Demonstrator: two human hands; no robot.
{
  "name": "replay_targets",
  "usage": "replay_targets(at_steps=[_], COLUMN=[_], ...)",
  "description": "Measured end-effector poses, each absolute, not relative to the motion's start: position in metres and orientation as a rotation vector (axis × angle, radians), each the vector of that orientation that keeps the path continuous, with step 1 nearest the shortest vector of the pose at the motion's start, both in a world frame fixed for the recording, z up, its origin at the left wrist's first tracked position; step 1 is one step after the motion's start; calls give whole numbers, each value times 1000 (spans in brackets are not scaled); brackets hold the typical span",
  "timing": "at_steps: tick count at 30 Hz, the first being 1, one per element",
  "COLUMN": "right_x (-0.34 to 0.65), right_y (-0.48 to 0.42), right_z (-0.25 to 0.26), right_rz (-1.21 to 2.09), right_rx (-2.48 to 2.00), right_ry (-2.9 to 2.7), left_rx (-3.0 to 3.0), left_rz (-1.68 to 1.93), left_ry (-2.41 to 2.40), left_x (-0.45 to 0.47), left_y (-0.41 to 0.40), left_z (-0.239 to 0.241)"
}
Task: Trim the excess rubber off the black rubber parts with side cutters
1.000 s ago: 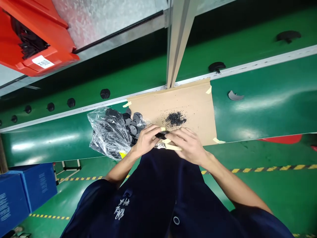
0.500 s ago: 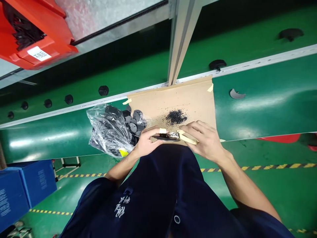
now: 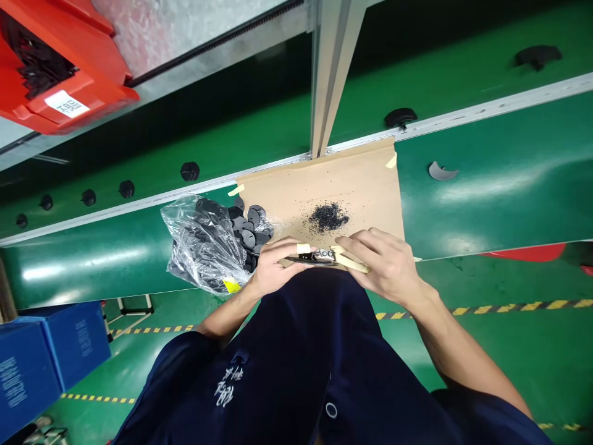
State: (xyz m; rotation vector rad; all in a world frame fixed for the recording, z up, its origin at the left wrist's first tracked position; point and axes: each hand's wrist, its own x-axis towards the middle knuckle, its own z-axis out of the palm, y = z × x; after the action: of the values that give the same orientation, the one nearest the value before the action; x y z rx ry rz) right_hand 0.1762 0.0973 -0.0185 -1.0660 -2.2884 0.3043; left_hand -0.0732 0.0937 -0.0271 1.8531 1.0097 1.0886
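Note:
My left hand (image 3: 272, 267) is closed on the edge of a flat black disc (image 3: 301, 260), seen almost edge-on, and one finger wears a pale tape band. Cutting pliers (image 3: 354, 262) with cream handles lie in the grip of my right hand (image 3: 391, 264). Their metal head meets the disc's right side; the jaws are too small to make out. Just beyond both hands, a pile of tiny black bits (image 3: 328, 217) lies on a taped-down cardboard sheet (image 3: 370, 176). Left of it, loose black discs (image 3: 249, 238) spill from a clear plastic bag (image 3: 199, 241).
Behind the bench (image 3: 92, 259), several black parts (image 3: 189, 171) stand along a green belt. A metal post (image 3: 324, 93) rises behind the cardboard. A grey crescent piece (image 3: 442, 172) lies right. Upper left is a red bin (image 3: 92, 93); blue boxes (image 3: 83, 340) stand lower left.
The view has shifted slightly. Both hands keep the disc and pliers together in nearly the same place, with the pliers' head turned a little against the disc.

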Motion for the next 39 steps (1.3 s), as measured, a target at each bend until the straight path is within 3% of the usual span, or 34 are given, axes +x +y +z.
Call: replay_targets(at_steps=[6, 13, 17, 22, 26, 31, 39], right_x=[180, 179, 180, 186, 185, 186, 198], right_y=[97, 92, 87, 99, 116, 114, 93], right_z=[-18, -20, -36, -92, -137, -156, -173], right_rz=[371, 208, 385, 455, 701, 777, 736], right_rx=[-1069, -1098, -1139, -1446, -1757, -1831, -1776], right_ry=[-2327, -2340, -2271, -2304, -2304, -2234, -2248], left_rx=[1858, 1920, 1904, 1836, 1926, 2078, 1832], left_rz=[1152, 1145, 1046, 634, 318, 81, 266], left_ry=[985, 987, 1020, 1262, 1248, 1152, 1590], left_x=[-71, -67, -71, -80, -65, -43, -87], left_y=[93, 91, 89, 101, 125, 142, 135], left_z=[-26, -22, -24, -66, -115, -149, -169])
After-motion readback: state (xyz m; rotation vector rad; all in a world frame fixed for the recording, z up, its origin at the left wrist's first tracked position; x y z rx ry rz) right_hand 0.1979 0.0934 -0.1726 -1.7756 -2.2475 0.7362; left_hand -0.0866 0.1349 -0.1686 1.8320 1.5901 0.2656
